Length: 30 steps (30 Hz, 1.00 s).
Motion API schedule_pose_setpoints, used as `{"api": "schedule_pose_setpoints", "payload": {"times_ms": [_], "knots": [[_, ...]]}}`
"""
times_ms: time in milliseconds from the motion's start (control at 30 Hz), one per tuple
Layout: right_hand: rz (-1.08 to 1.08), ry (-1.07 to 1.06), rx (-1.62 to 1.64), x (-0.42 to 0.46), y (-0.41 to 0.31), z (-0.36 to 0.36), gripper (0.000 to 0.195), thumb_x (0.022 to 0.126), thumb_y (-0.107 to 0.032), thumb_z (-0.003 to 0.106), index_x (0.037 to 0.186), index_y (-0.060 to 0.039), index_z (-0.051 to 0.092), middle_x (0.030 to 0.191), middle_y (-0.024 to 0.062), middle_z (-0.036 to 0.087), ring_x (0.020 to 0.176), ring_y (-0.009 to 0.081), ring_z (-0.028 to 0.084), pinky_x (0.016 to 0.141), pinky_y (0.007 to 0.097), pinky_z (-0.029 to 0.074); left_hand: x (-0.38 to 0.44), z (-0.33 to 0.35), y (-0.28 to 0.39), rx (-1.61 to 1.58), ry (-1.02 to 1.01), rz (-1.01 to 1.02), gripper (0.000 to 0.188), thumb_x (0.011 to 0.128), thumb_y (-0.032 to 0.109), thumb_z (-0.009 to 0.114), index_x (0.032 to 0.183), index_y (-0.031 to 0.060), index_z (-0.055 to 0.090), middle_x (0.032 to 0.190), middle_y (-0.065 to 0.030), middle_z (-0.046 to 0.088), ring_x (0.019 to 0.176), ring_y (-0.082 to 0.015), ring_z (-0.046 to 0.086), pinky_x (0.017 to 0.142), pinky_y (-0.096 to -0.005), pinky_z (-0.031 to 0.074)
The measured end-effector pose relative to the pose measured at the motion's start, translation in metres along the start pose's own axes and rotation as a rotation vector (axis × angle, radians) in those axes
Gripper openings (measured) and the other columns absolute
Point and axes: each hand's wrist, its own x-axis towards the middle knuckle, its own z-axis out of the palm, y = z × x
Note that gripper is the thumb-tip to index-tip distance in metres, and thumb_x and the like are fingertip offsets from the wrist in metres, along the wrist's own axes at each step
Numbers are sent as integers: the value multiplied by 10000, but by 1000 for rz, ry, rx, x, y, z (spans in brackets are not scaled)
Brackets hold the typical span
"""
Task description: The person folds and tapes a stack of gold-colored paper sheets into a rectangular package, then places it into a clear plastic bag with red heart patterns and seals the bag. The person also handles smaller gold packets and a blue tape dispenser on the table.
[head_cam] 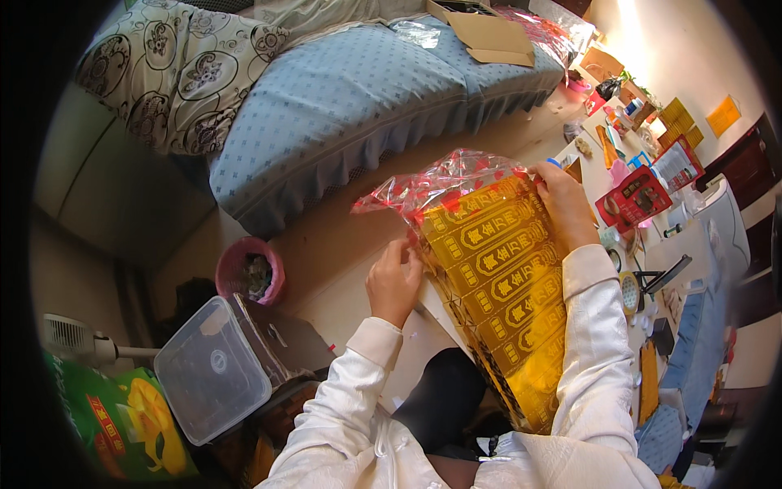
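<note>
A long pack of gold foil paper (pixel 513 275), embossed with rows of writing, slants from my lap away from me. Over its far end sits a clear plastic bag (pixel 455 177) printed with red hearts, its loose film spreading to the left. My left hand (pixel 394 284) pinches the film beside the pack's left edge, thumb and fingers together. My right hand (pixel 563 205) grips the far right corner, where bag and foil meet; some of its fingertips are hidden. The pack's near end rests by my right forearm.
At right a cluttered table holds red printed pouches (pixel 635 198), a tape roll (pixel 629 292) and a phone stand (pixel 666 275). Left stand a pink wastebasket (pixel 229 269), a translucent plastic lid (pixel 214 373) and a green bag (pixel 122 422). A blue-covered sofa (pixel 354 91) lies ahead, bearing a cardboard box (pixel 492 40).
</note>
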Motion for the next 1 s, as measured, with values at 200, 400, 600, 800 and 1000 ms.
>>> {"api": "schedule_pose_setpoints", "payload": {"times_ms": [200, 400, 600, 800, 1000], "knots": [[49, -24, 86, 2, -3, -6, 242, 888, -29, 644, 1109, -127, 651, 985, 95, 722, 940, 311, 699, 794, 420, 546, 9, 0, -5, 240, -29, 206, 86, 842, 155, 679, 847, 81, 636, 762, -71, 664, 769, -302, 640, 728, -443, 478], [87, -62, -22, 0, 12, 1, 143, 895, -98, 643, 1035, -92, 673, 924, 148, 723, 913, 349, 698, 784, 454, 541, 6, -16, 9, 295, -99, 386, 62, 834, 121, 695, 861, 75, 664, 787, -79, 668, 814, -272, 634, 773, -406, 451], [160, -88, 20, -1, 16, 5, 111, 898, -51, 561, 962, -45, 651, 926, 201, 705, 911, 409, 677, 765, 493, 523, -5, -12, 11, 144, -71, 287, 119, 877, 169, 669, 886, 54, 641, 865, -121, 670, 928, -315, 633, 880, -432, 458], [174, -120, 109, -1, 13, 18, 124, 898, -24, 534, 980, -23, 628, 925, 224, 698, 900, 425, 671, 766, 476, 522, -14, -19, 18, -544, -218, -318, 403, 977, 335, 669, 1171, 25, 501, 1121, -154, 598, 1004, -241, 614, 898, -363, 465], [112, -171, 237, 1, -12, 18, 90, 915, -31, 590, 984, 4, 635, 867, 208, 695, 825, 350, 692, 734, 401, 535, -30, -23, 39, -786, -77, -452, 823, 903, 357, 778, 1418, 68, 205, 1314, -174, 430, 1172, -217, 505, 955, -355, 464]]}}
